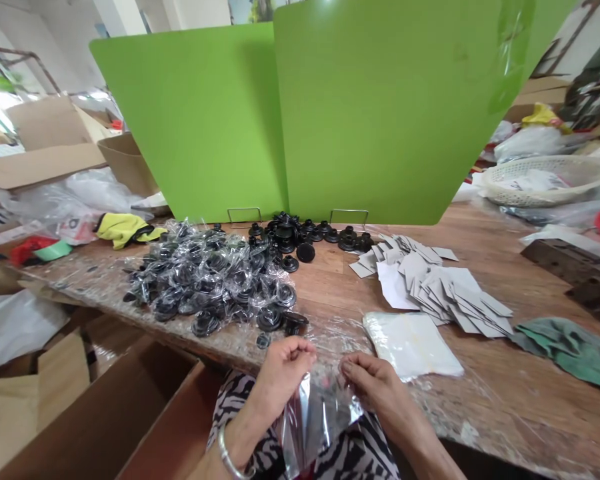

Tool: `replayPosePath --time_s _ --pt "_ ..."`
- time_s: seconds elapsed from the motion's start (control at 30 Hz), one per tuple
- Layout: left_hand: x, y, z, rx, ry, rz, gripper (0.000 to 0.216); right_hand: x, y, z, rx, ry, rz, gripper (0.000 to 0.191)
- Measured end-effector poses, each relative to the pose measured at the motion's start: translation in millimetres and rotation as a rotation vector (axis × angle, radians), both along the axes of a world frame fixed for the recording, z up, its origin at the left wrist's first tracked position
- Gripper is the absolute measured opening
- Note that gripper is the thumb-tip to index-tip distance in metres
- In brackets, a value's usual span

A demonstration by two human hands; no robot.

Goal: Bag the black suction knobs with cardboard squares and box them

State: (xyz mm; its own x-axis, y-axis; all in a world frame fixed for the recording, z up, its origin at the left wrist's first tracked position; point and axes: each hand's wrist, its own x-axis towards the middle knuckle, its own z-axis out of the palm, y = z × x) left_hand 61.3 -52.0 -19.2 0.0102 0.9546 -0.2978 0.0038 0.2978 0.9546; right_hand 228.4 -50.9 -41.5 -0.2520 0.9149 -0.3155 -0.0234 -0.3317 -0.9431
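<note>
A clear plastic bag (pixel 320 413) hangs between my two hands over the table's front edge, above my lap. My left hand (pixel 286 365) pinches its upper left side, fingers closed. On the upper right side, the fingers of my right hand (pixel 367 373) are pinched on the same bag. Just beyond my left hand lie black round plastic parts (pixel 294 323). A big heap of such parts wrapped in clear bags (pixel 210 267) spreads to the left. Close to my right hand is a flat stack of clear bags (pixel 413 343).
Grey card pieces (pixel 435 283) lie scattered behind the bag stack. Loose black parts (pixel 285 233) sit before upright green boards (pixel 360 113). A green cloth (pixel 570 353) and dark metal blocks (pixel 575 267) are at right. Open cardboard boxes (pixel 100 407) stand below left.
</note>
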Motion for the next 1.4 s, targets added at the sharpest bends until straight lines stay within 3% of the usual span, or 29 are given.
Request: replayPosePath --time_s 0.1,0.17,0.33,0.4,0.53,0.6,0.77,0.87,1.0,1.13,1.23,1.3,1.4 --pt "-10 -3 -5.8 -0.126 -0.303 -0.008 0.031 2 1 -0.2 -0.029 0.085 -0.094 0.033" --pt "-17 -7 -11.9 -0.199 -0.416 -0.042 0.027 3 2 -3.2 -0.043 0.159 -0.172 0.032" --pt "-23 -16 -18.8 -0.218 -0.422 0.035 0.019 5 5 -13.6 -0.001 0.219 -0.252 0.034" --pt "-20 -18 -16.2 -0.187 -0.38 0.06 0.02 5 5 -14.2 0.072 0.069 -0.245 0.035" --pt "-10 -20 -11.6 -0.108 -0.117 0.154 0.023 -3 -9 -6.2 0.516 -0.489 -0.365 0.032" --pt "-2 -23 -12.6 -0.055 0.015 0.189 0.023 -13 -21 -2.4 0.621 -0.584 -0.322 0.028" --pt "14 -30 -18.7 -0.021 -0.088 0.134 0.032 -34 -41 -8.7 0.372 -0.366 0.019 0.021" --pt "11 -31 -18.1 -0.038 -0.101 0.08 0.033 -31 -38 -15.5 0.281 -0.183 0.04 0.027" --pt "-1 -30 -17.5 0.026 0.289 0.036 0.024 -25 -33 -20.7 0.202 -0.201 -0.079 0.033" --pt "-10 -37 -23.6 0.32 0.643 0.117 0.008 -28 -34 -23.6 0.23 -0.274 -0.088 0.036" --pt "-14 -43 -22.6 0.426 0.653 0.043 0.015 -29 -38 -17.3 0.446 -0.422 -0.09 0.028" --pt "-15 -46 -15.7 0.405 0.63 0.008 0.019 -30 -43 -9.7 0.773 -0.568 -0.073 0.017" --pt "-16 -49 -0.9 0.414 0.585 -0.003 0.02 -37 -54 -2.0 1.279 -0.789 0.058 0.015"
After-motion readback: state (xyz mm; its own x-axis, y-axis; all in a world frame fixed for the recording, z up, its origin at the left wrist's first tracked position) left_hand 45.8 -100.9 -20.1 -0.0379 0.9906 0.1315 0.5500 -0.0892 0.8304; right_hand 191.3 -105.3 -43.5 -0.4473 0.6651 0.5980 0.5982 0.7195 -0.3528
